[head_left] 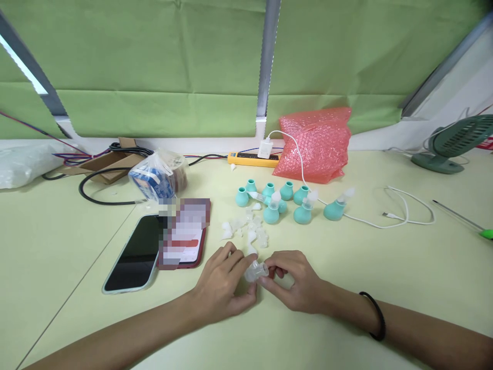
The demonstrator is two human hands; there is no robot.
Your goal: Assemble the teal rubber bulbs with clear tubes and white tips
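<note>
My left hand pinches a small translucent plastic tube-like part between thumb and forefinger, just above the table. At the part's right end, the thumb and fingers of my right hand close on its rim. Just beyond lies a loose group of white tips and clear plastic pieces. Behind them stand several teal squeeze bulbs with open necks. Three nearer bulbs, including the rightmost bulb, carry clear parts with pale tips. One bulb with a tip lies on its side among them.
Two phones lie left of my hands, a dark-screened phone and a red-edged phone. Behind are a bagged blue package, a yellow power strip and pink bubble wrap. A white cable, screwdriver and green fan are rightward.
</note>
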